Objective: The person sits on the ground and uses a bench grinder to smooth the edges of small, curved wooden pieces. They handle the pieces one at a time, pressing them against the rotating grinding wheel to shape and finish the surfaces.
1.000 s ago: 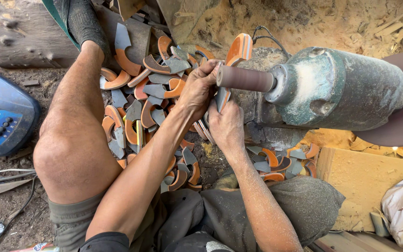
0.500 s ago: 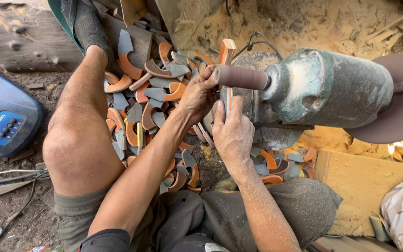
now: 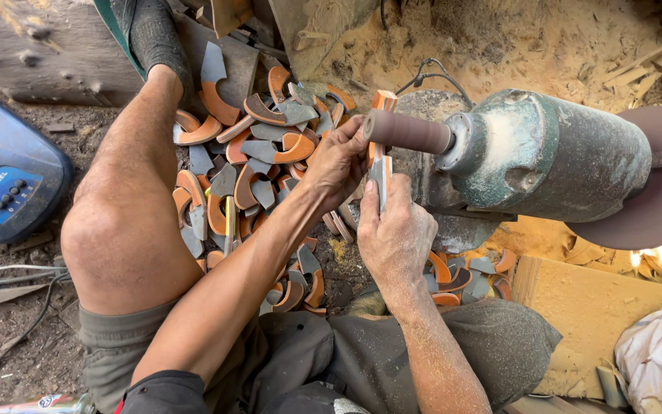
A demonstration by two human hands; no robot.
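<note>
Pinching a curved orange-and-grey piece (image 3: 380, 153) (edge-on, dusty), both hands' (image 3: 342, 157) grip presses it against the sanding drum (image 3: 408, 132).

Bright, even daylight with soft shadows under the bent knee (image 3: 116, 238). A small glare spot glows at the right edge. Focus is sharp; edges bend slightly.

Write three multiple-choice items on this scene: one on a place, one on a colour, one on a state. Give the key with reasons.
1. Where does the blue box lie?
A. far left on the ground
B. on the motor
C. in the lap

2. What colours is the pile of curved pieces?
A. green and white
B. orange and grey
C. all black

3. How is the workpiece held?
A. lying loose
C. by one hand
B. by both hands against the drum

Key: 1 A, it sits at the left edge. 2 B, both colours show. 3 B, left hand and right hand grip it.
</note>
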